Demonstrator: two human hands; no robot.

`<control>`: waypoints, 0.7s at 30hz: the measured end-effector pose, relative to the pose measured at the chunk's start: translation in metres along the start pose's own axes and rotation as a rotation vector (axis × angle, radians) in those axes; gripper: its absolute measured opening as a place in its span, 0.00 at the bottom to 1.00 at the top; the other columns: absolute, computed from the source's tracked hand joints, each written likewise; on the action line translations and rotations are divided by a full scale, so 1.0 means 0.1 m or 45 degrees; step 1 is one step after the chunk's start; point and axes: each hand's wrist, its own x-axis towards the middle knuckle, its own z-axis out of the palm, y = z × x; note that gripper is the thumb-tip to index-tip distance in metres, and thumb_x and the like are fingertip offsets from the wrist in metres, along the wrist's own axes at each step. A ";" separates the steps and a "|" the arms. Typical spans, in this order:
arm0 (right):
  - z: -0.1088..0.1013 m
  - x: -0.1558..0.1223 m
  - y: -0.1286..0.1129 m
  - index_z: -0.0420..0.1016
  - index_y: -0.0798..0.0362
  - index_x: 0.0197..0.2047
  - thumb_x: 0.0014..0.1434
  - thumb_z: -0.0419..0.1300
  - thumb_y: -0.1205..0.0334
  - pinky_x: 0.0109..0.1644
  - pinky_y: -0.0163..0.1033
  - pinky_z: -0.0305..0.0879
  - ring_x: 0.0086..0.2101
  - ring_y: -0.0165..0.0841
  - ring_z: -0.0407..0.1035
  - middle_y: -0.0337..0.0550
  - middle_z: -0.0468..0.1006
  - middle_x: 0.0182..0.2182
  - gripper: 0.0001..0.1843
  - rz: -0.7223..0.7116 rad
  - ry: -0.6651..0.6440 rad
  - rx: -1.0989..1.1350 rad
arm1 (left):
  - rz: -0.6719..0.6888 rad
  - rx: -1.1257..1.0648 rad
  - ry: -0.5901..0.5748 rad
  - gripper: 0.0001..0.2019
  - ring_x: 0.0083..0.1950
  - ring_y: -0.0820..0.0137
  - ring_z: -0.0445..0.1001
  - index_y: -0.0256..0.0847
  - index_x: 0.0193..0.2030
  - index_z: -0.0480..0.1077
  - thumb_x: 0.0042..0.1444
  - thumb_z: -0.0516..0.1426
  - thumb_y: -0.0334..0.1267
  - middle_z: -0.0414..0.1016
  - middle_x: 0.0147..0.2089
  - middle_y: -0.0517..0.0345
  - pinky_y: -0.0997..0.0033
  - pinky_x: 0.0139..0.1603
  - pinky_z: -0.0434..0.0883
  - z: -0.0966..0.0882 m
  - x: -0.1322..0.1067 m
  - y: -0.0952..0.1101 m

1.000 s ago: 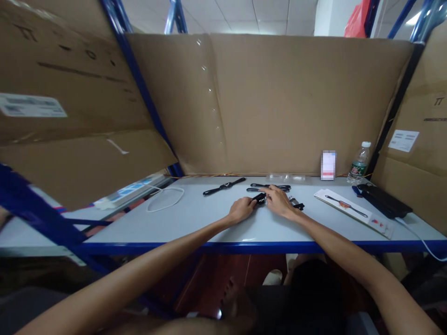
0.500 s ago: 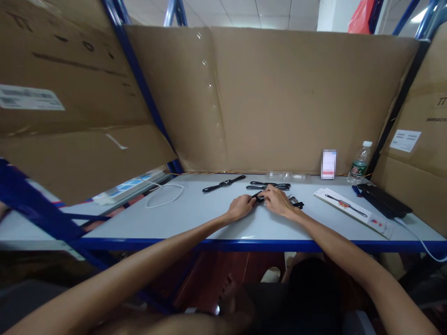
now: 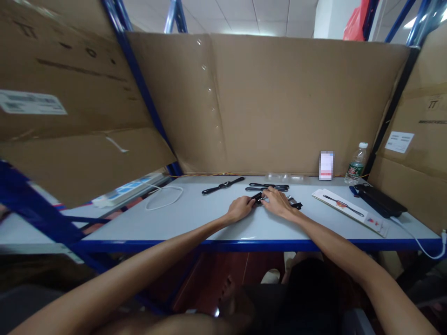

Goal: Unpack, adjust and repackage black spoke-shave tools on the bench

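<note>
Between my two hands, low over the white tabletop, is a small black watch strap [image 3: 257, 197], partly covered by fingers. My left hand [image 3: 240, 209] is closed around its left end. The fingers of my right hand [image 3: 277, 203] are bent and pinch at its right end, where a small shiny part shows. Just beyond them lie black straps [image 3: 267, 187], side by side. Another black watch strap [image 3: 223, 185] rests farther left, slanted, with a shiny middle. To the right of my right hand, a black and silver piece [image 3: 296, 204] is partly hidden by it.
A flat white box [image 3: 350, 211] with a watch picture lies at right. Behind it stand a phone [image 3: 326, 165] and a water bottle [image 3: 355, 164], near a black case [image 3: 380, 201]. A white cable [image 3: 164, 197] and power strip [image 3: 127, 188] are at left. Cardboard walls [image 3: 265, 102] enclose the table.
The fingers of my right hand have shifted slightly off the strap, so more of it shows. My left hand keeps its grip. The view has tilted a little.
</note>
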 end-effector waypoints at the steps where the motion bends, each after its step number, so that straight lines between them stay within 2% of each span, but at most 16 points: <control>1: 0.00 0.00 0.00 0.80 0.49 0.48 0.66 0.61 0.57 0.46 0.36 0.65 0.44 0.36 0.75 0.47 0.79 0.47 0.10 0.000 -0.001 0.017 | -0.001 -0.002 0.002 0.21 0.48 0.59 0.80 0.41 0.42 0.80 0.70 0.46 0.44 0.84 0.45 0.49 0.69 0.44 0.66 0.00 0.00 0.00; 6: 0.01 0.04 -0.02 0.81 0.51 0.44 0.66 0.61 0.46 0.45 0.37 0.65 0.45 0.38 0.75 0.47 0.81 0.45 0.17 0.118 0.053 0.067 | -0.002 -0.013 0.023 0.21 0.50 0.57 0.80 0.41 0.42 0.80 0.70 0.46 0.45 0.83 0.47 0.47 0.68 0.43 0.66 0.03 0.02 -0.02; 8: 0.05 0.04 -0.03 0.81 0.52 0.44 0.64 0.62 0.46 0.44 0.38 0.66 0.45 0.39 0.75 0.49 0.81 0.46 0.17 0.130 0.041 0.034 | -0.007 0.007 0.026 0.21 0.51 0.56 0.80 0.41 0.42 0.79 0.70 0.46 0.46 0.83 0.48 0.46 0.67 0.43 0.66 0.04 0.03 -0.04; 10: 0.07 0.03 -0.04 0.80 0.51 0.45 0.64 0.63 0.52 0.44 0.38 0.66 0.45 0.39 0.75 0.48 0.81 0.47 0.13 0.089 0.024 0.021 | 0.002 0.015 0.017 0.21 0.51 0.56 0.79 0.41 0.42 0.79 0.70 0.46 0.45 0.83 0.48 0.46 0.67 0.43 0.66 0.04 0.04 -0.05; 12: 0.08 0.02 -0.04 0.80 0.48 0.47 0.64 0.60 0.62 0.44 0.36 0.65 0.44 0.37 0.75 0.44 0.81 0.47 0.10 0.015 0.011 0.029 | 0.016 0.018 0.000 0.20 0.51 0.56 0.79 0.42 0.43 0.79 0.70 0.46 0.44 0.83 0.47 0.47 0.67 0.43 0.65 0.04 0.05 -0.06; 15: 0.06 0.02 -0.03 0.81 0.45 0.46 0.63 0.55 0.71 0.44 0.35 0.64 0.45 0.34 0.75 0.42 0.80 0.46 0.17 -0.036 0.020 0.050 | 0.021 0.029 -0.022 0.21 0.51 0.56 0.79 0.42 0.43 0.79 0.71 0.46 0.44 0.83 0.48 0.46 0.68 0.42 0.65 0.04 0.06 -0.06; 18: 0.04 0.03 -0.02 0.81 0.47 0.46 0.67 0.55 0.63 0.44 0.36 0.64 0.44 0.35 0.75 0.43 0.81 0.46 0.12 0.045 0.091 0.082 | 0.017 0.024 -0.014 0.21 0.51 0.56 0.79 0.41 0.43 0.79 0.71 0.45 0.45 0.83 0.48 0.46 0.67 0.43 0.65 0.03 0.03 -0.03; 21: 0.06 0.05 -0.03 0.80 0.49 0.44 0.68 0.57 0.51 0.41 0.37 0.63 0.42 0.38 0.76 0.45 0.83 0.41 0.14 0.143 0.079 0.088 | 0.013 0.015 -0.003 0.21 0.51 0.56 0.79 0.41 0.44 0.79 0.71 0.45 0.45 0.83 0.48 0.46 0.67 0.43 0.65 0.01 0.00 0.01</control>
